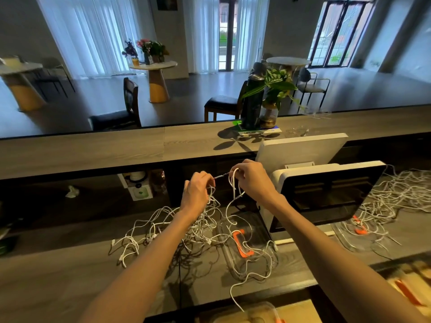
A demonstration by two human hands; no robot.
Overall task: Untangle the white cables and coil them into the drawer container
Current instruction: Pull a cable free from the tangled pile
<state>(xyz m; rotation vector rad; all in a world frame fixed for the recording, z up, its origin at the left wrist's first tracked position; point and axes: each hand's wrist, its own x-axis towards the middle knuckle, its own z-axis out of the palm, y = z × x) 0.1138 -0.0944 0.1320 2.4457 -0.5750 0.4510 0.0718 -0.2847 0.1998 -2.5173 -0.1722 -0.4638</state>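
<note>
Both hands are raised above the counter (70,271): the left hand (197,192) pinches a strand out of the cable tangle (177,231), and the right hand (253,180) pinches a looped cable (234,183), a short stretch taut between them. The tangle lies partly over the clear container (247,250). Pulling harder could tighten knots below, or drag the whole heap and the light container along. A second heap (396,194) lies well apart behind the monitor (326,192).

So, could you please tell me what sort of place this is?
Probably a café or restaurant service counter: a point-of-sale terminal stands on the counter, and round tables with chairs fill the room beyond.
</note>
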